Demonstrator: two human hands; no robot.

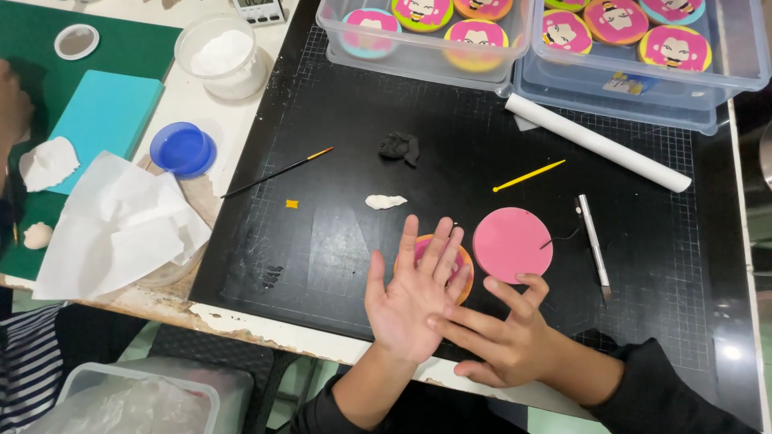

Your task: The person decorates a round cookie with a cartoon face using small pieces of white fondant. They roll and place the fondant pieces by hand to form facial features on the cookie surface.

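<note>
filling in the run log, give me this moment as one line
left hand: open, palm up over orange-rimmed disc | right hand: fingers on left palm | pink disc: flat on black mat, untouched

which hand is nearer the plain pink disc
Right. The right hand has a fingertip at the lower edge of the pink disc; the left hand lies palm up to the disc's left, over an orange-rimmed disc.

The left hand (414,293) hides most of an orange-rimmed disc (465,277), and the top edge cuts off the bins (418,48) of decorated discs.
</note>
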